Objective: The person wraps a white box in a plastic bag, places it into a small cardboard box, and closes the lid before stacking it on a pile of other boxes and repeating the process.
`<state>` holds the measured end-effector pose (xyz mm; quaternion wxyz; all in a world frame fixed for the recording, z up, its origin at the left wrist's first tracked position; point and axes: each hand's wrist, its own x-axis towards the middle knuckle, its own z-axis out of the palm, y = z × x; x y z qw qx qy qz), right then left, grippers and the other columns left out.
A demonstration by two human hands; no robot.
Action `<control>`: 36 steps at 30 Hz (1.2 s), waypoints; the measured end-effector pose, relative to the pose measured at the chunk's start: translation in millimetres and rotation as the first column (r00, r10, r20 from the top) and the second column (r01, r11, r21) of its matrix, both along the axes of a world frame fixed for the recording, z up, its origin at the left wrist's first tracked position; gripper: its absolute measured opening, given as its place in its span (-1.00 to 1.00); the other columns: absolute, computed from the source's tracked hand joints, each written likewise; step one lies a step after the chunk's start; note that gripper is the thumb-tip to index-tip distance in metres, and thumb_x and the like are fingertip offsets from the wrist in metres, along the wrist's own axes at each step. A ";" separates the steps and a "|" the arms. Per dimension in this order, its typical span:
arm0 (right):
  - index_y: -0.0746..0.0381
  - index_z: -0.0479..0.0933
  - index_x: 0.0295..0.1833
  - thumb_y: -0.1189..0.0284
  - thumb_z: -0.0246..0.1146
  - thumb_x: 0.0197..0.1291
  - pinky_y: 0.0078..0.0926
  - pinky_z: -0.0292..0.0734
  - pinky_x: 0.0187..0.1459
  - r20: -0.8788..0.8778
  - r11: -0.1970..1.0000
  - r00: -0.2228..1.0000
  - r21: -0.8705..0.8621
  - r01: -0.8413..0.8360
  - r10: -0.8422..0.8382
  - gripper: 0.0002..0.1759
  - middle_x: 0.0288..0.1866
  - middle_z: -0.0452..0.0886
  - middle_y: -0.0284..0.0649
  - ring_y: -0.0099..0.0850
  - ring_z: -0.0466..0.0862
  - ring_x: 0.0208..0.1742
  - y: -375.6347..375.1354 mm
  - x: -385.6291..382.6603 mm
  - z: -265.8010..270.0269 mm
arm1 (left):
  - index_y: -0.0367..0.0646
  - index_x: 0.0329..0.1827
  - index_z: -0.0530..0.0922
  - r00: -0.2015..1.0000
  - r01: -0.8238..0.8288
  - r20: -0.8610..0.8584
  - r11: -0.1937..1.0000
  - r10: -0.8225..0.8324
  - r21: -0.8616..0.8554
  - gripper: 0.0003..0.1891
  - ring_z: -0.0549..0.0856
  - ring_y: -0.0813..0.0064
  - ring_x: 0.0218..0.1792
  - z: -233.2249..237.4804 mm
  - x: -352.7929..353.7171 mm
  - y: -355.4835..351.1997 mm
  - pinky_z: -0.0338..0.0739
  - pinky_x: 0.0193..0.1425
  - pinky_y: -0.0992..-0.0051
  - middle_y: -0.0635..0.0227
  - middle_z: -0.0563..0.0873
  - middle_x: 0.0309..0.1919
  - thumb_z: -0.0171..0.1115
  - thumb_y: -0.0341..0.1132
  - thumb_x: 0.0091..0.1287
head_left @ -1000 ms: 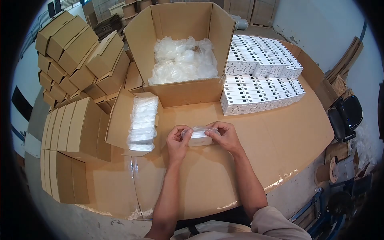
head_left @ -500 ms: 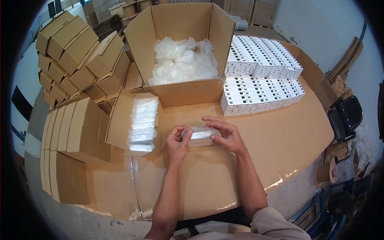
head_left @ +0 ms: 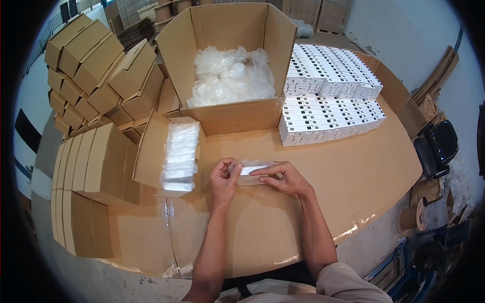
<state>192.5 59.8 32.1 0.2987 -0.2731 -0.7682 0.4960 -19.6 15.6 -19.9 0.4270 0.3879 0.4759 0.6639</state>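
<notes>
Small box [head_left: 251, 174]: white card in glossy, crinkled clear plastic film. Table [head_left: 353, 177] — matt brown corrugated cardboard (glossy tape on seams).

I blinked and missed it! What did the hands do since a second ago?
The right hand let go of the bagged white box, spread its fingers, then laid them flat across it, pointing left. The left hand kept pinching its left end. Everything else stayed put.

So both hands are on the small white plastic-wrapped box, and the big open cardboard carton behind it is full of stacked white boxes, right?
No. Head view: the big open cardboard carton holds crumpled clear plastic bags, not stacked boxes. The left hand and right hand are on the small white plastic-wrapped box, as you said.
</notes>
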 end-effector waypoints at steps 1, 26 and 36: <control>0.18 0.76 0.23 0.53 0.42 0.34 -0.35 0.61 0.18 0.005 1.000 1.000 -0.004 0.018 -0.018 -0.64 0.08 0.82 -0.03 -0.32 0.75 0.07 -0.9 -0.3 2.1 | -0.24 -0.03 0.64 1.000 0.005 -0.002 1.000 -0.005 -0.005 -0.86 0.66 0.70 -0.18 -1.1 -0.4 0.0 0.51 -0.07 0.63 0.44 0.74 -0.20 0.42 -0.42 0.46; 0.39 0.69 0.08 0.48 0.46 0.35 -0.43 0.71 -0.10 0.061 0.965 0.963 0.035 0.262 -0.263 -0.73 -0.17 0.84 -0.15 -0.46 0.81 -0.16 -4.5 -11.8 4.4 | -0.26 0.05 0.63 0.943 -0.254 -0.151 0.933 0.298 0.255 -0.71 0.71 0.43 0.00 21.5 16.4 -5.1 0.59 0.08 0.43 0.27 0.73 -0.01 0.48 -0.54 0.31; 0.35 0.71 0.03 0.51 0.45 0.35 -0.45 0.63 -0.11 -0.004 0.959 0.961 -0.050 0.277 -0.278 -0.80 -0.22 0.83 -0.23 -0.51 0.74 -0.18 -3.2 -9.0 2.3 | -0.06 -0.13 0.81 0.524 -0.023 -0.744 0.880 0.416 0.475 -0.76 0.67 0.23 0.15 32.9 10.7 -17.5 0.49 0.32 0.25 0.45 0.90 -0.16 0.53 -0.57 0.19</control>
